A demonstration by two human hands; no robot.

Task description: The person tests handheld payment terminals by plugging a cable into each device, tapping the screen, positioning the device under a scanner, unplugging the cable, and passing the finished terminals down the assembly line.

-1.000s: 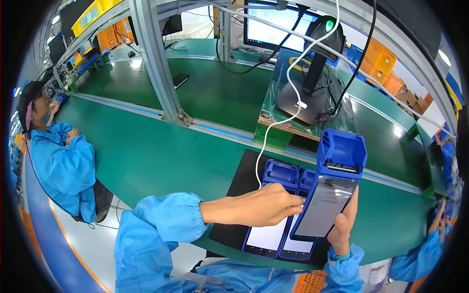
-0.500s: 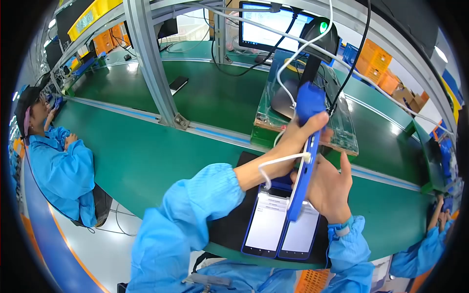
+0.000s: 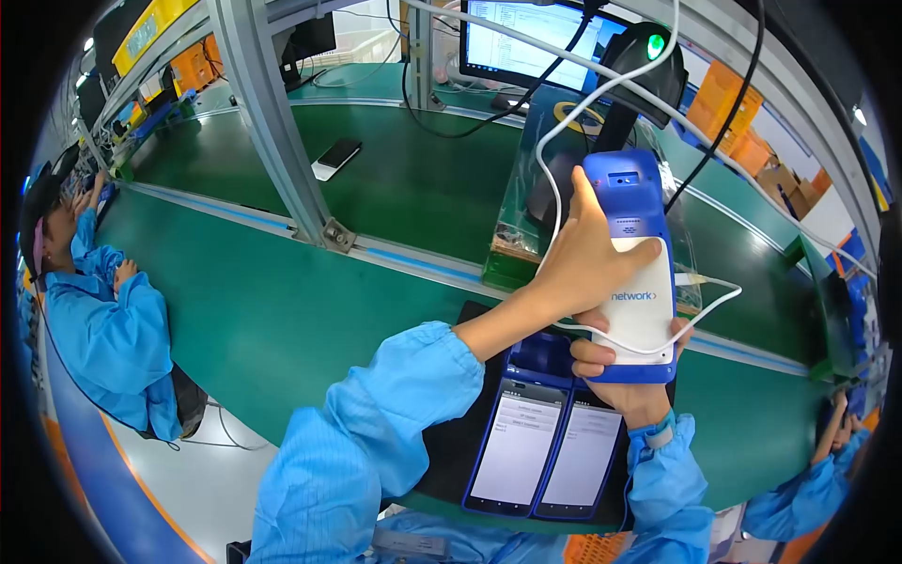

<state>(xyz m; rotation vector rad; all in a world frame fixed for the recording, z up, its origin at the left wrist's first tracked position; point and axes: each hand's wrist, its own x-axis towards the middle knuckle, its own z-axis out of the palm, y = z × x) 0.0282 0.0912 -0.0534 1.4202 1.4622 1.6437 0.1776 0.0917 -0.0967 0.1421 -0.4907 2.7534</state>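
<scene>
A blue and white handheld payment terminal (image 3: 644, 282) is held up in both hands, its back with "network" lettering facing me. My left hand (image 3: 587, 254) grips it from the left, fingers lying across the white back. Around its lower end, my right hand (image 3: 634, 390) is wrapped, fingertips showing at both edges. A white cable (image 3: 719, 287) is plugged into the terminal's right side and loops across its lower back. Below, two more payment terminals, a left one (image 3: 515, 451) and a right one (image 3: 581, 461), lie side by side with lit screens on a black mat (image 3: 446, 451).
A black scanner (image 3: 639, 70) with a green light stands behind the terminal, over a plastic-covered box (image 3: 517, 249). A metal post (image 3: 268, 122) rises at left, near a phone-like device (image 3: 336, 158). Behind is a monitor (image 3: 507, 42). A co-worker (image 3: 94, 320) sits at left.
The held terminal has turned from edge-on to showing its back and shifted slightly right. My left hand now lies across that back. The cable has swung to the right side.
</scene>
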